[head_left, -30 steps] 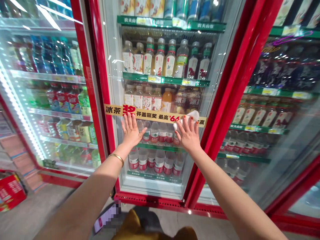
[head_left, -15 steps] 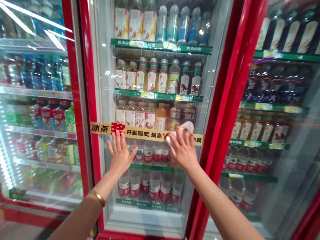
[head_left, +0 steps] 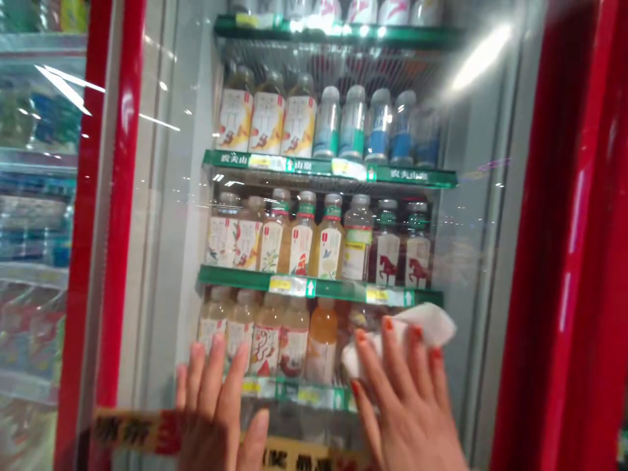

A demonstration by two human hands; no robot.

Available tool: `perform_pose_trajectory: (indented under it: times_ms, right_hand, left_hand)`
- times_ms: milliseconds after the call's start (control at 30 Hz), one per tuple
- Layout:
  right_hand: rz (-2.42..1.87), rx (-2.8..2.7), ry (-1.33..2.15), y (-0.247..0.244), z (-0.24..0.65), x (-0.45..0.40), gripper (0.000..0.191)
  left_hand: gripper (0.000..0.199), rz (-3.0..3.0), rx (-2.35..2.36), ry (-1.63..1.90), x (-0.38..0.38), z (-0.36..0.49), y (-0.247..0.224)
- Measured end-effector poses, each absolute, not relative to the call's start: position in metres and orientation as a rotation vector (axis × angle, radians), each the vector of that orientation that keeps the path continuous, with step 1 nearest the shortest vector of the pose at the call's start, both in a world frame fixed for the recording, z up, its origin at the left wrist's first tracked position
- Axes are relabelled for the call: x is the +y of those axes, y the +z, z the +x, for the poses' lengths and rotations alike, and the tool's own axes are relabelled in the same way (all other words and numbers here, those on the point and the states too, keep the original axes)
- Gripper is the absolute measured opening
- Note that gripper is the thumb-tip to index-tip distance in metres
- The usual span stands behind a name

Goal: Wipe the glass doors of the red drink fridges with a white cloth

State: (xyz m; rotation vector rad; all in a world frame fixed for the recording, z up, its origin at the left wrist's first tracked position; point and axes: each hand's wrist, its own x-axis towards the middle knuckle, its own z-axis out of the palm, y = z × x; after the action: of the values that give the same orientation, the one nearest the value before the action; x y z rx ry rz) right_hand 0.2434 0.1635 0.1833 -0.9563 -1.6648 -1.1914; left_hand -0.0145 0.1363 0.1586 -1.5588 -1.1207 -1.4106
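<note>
Squarely before a red-framed drinks cooler (head_left: pixel 554 229), both hands rest on its glass door (head_left: pixel 157 229); bottled drinks (head_left: pixel 328 245) stand on green-edged shelves (head_left: pixel 324 288) above and behind the hands; the left hand (head_left: pixel 216 412) lies flat, fingers spread, holding nothing; the right hand (head_left: pixel 402 399), also spread, presses a white cloth (head_left: pixel 422 327) to the glass, its crumpled edge showing above the fingertips; soft and light, it looks easiest pinched by that loose edge.

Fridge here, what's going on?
A person has both hands on the glass door of a red fridge. The right hand presses a white cloth against the glass, and the left hand lies flat on it. Bottled drinks stand on shelves behind the door.
</note>
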Motion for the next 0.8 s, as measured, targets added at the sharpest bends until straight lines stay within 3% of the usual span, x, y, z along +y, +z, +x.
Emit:
perform_pose_trajectory:
  times_ms: [167, 367, 467, 667, 800]
  right_hand:
    - [-1.011, -1.594, -1.263, 0.242, 0.237, 0.163, 0.1]
    - [-1.048, -1.798, -1.099, 0.371, 0.2, 0.151, 0.084]
    - [-1.26, -1.588, -0.989, 0.403, 0.222, 0.144, 0.084]
    - [-1.303, -1.758, -0.745, 0.396, 0.172, 0.12, 0.09]
    - [-1.166, -1.902, -0.729, 0.464, 0.159, 0.138, 0.084]
  left_hand:
    - [0.087, -1.634, -1.253, -1.323, 0.132, -0.014, 0.26]
    - [0.092, -1.617, -1.401, -1.29, 0.132, 0.001, 0.367]
    - [0.094, -1.651, -1.459, -1.277, 0.126, 0.006, 0.394]
    - [0.09, -1.726, -1.495, -1.285, 0.108, -0.003, 0.419]
    - [0.086, -1.754, -1.433, -1.365, 0.107, -0.018, 0.456]
